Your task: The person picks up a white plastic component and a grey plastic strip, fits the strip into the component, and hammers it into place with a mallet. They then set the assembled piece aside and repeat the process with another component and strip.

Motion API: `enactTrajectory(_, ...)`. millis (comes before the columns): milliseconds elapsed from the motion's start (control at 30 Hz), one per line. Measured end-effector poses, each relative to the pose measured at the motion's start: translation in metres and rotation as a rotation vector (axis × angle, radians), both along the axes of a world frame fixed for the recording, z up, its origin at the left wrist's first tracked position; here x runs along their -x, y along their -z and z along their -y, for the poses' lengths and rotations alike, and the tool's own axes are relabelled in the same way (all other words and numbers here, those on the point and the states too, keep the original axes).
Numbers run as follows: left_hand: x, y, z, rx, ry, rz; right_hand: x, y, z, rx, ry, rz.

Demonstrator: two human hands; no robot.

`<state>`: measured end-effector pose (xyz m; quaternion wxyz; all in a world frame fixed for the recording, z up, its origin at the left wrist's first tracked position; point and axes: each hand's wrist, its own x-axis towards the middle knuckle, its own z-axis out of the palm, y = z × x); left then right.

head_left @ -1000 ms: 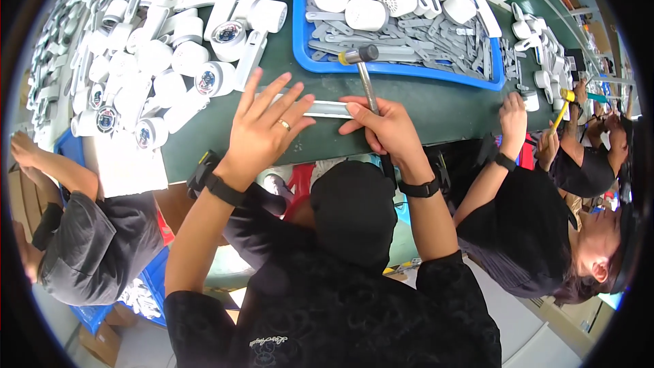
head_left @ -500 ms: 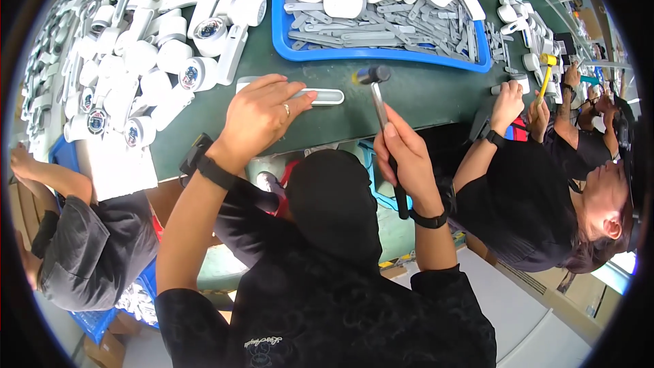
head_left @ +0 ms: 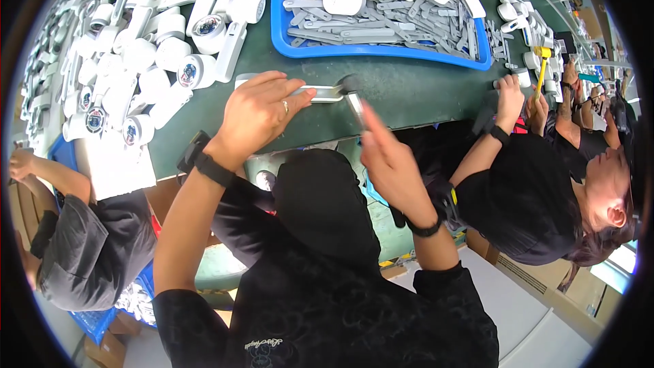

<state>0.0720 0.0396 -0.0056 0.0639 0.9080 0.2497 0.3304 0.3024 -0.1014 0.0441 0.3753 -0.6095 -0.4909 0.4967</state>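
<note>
On the green table (head_left: 300, 129), my left hand (head_left: 259, 114) is closed over a long white-and-grey handle-shaped part (head_left: 319, 95) and presses it down. Much of that part is hidden under my palm and fingers; its rounded end points right. Gripped by my right hand (head_left: 394, 170) is a hammer (head_left: 349, 86) with a dark round head and a metal shaft. The hammer head is at the right tip of the part and seems to touch it. Motion blurs my right hand slightly, and most of the hammer's grip is covered.
Beyond my hands stands a blue tray (head_left: 381, 53) with white round-headed devices and many grey strips. White devices (head_left: 194, 71) are heaped at the left, beside a white sheet (head_left: 119, 170). At the right, a co-worker has a yellow hammer (head_left: 542, 71); another person sits at the left.
My right hand has swung the hammer left and down, bringing its head from raised to the part's right end. My left hand and the part have barely moved.
</note>
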Motion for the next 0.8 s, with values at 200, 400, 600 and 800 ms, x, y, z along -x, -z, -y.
enactTrajectory(200, 0.002, 0.002, 0.002, 0.010, -0.021, -0.003, 0.010, 0.007, -0.003, 0.044, -0.049, 0.140)
enactTrajectory(400, 0.005, -0.022, 0.006, 0.084, -0.237, 0.008, 0.009, 0.005, -0.010, 0.064, -0.094, 0.172)
enactTrajectory(600, 0.011, 0.000, 0.004, 0.238, -0.214, -0.088, 0.029, -0.003, -0.016, -0.034, -0.150, 0.034)
enactTrajectory(800, 0.009, -0.001, 0.003, 0.207, -0.230, -0.085, 0.026, -0.010, -0.019, 0.038, -0.170, 0.151)
